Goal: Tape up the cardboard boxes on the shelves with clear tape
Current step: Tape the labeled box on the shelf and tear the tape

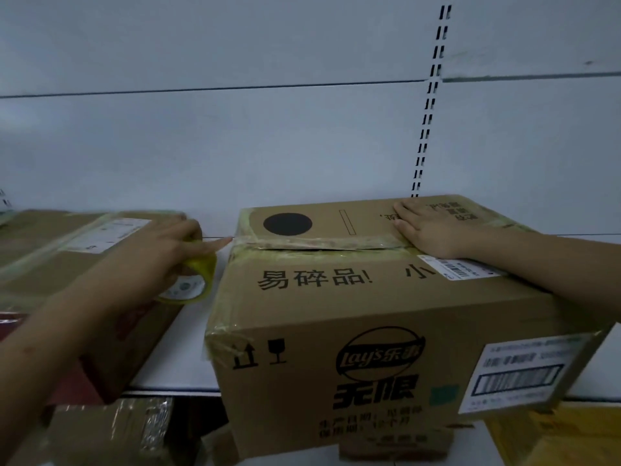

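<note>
A large Lay's cardboard box (386, 314) stands on the white shelf (174, 358), its top flaps meeting along a seam covered with yellowish tape. My right hand (426, 230) lies flat on the far right part of the box top, fingers straight, pressing the flap down. My left hand (168, 250) grips a roll of clear tape (193, 280) just left of the box, index finger stretched out toward the box's upper left edge at the seam end.
A flatter taped cardboard box (67, 260) with a white label lies on the shelf to the left, partly under my left forearm. More boxes (111, 432) sit on the shelf below. A slotted shelf upright (431, 95) runs up the white back panel.
</note>
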